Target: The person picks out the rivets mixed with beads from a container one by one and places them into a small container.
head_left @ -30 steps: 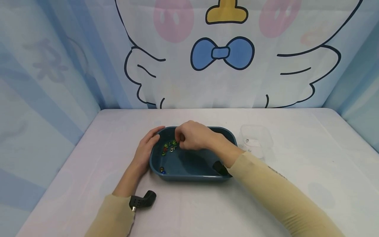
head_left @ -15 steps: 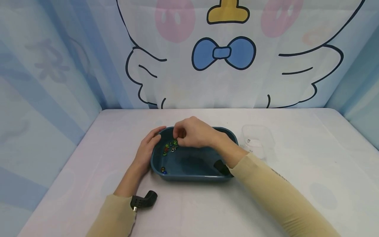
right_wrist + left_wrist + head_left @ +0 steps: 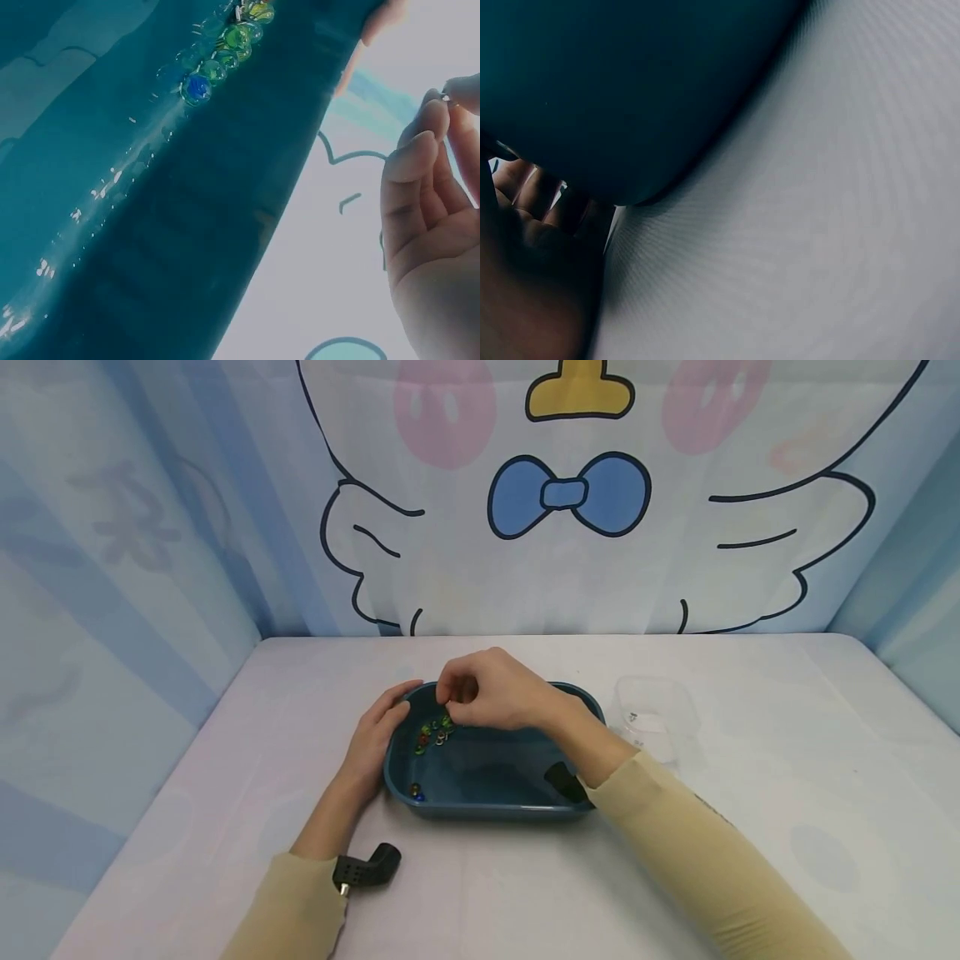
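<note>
A dark blue-green tray (image 3: 495,811) stands on the table with glass marbles (image 3: 424,740) in its far left part. A small silver-coloured piece (image 3: 441,738) lies among them, and an amber and a blue marble (image 3: 417,793) sit in the near left corner. My left hand (image 3: 372,739) holds the tray's left end, thumb at the rim and fingers along the outer wall. Above the far side of the tray, my right hand (image 3: 501,691) pinches a tiny shiny thing (image 3: 446,97) between thumb and index fingertip; its kind I cannot tell.
A clear plastic box (image 3: 667,706) with a small white label stands right of the tray. A pale cloth covers the table (image 3: 787,760). Printed curtains hang at the back and sides. Both wrists carry black camera mounts, the left one (image 3: 367,867) standing over the table.
My right hand has risen a little toward the tray's far rim, away from the marbles, fingertips still together. The left hand keeps its place on the tray.
</note>
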Tool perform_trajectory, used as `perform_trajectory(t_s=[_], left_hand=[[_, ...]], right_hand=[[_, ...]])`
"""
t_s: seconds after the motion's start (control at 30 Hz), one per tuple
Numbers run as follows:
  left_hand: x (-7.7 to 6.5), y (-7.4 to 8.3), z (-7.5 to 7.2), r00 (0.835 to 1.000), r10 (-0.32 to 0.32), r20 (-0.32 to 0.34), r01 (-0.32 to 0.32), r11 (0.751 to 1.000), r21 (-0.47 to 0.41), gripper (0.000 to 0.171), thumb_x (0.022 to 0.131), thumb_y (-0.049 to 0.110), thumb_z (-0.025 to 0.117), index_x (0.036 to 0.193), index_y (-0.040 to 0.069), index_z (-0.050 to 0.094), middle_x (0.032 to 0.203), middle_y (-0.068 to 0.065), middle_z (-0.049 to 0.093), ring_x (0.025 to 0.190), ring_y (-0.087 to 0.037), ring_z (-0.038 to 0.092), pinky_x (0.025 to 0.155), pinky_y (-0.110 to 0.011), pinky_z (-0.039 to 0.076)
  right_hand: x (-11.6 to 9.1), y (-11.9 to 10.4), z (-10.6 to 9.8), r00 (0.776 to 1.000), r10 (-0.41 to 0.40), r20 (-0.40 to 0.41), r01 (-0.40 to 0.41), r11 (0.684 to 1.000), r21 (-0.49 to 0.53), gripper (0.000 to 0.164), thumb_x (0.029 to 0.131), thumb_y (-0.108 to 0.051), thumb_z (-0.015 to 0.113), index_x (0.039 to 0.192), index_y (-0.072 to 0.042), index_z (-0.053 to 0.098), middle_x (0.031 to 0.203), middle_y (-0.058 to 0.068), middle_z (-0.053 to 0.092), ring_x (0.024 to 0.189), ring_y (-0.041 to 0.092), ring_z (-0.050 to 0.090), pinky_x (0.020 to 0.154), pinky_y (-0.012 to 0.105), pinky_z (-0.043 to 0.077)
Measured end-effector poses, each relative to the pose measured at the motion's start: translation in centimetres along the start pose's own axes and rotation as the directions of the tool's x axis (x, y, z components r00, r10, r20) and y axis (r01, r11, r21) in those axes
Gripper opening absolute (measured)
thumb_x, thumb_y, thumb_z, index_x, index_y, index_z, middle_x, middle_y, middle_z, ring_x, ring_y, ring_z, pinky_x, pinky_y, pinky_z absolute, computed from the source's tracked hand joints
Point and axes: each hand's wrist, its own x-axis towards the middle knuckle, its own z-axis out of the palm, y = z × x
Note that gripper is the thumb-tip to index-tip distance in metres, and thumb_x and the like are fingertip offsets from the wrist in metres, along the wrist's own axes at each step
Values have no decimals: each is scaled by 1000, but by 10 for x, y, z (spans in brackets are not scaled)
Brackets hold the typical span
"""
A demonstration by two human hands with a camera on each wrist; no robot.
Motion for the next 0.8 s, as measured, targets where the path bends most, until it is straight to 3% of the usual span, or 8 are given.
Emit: perform_trajectory(t_s=[0.33,0.8], left_hand=[[0,-1,0,1000,5,-8,-5,1000,2,42,110,26,37,149,16,48,151,-7,46,136,-24,42,114,-46,30],[0,-2,1,1000,8,-17,-8,1000,-1,42,110,25,37,149,16,48,150,-6,47,137,-24,42,116,-47,27]], right_hand=[[-3,-7,-10,996,-69,-57,71,997,40,9,89,-3,66,96,-7,71,83,-3,66,75,15,59,74,31,53],[-25,-9,-36,988,-30,-150,40,997,63,10,90,-2,63,96,-7,71,87,0,66,77,18,58,72,37,54]])
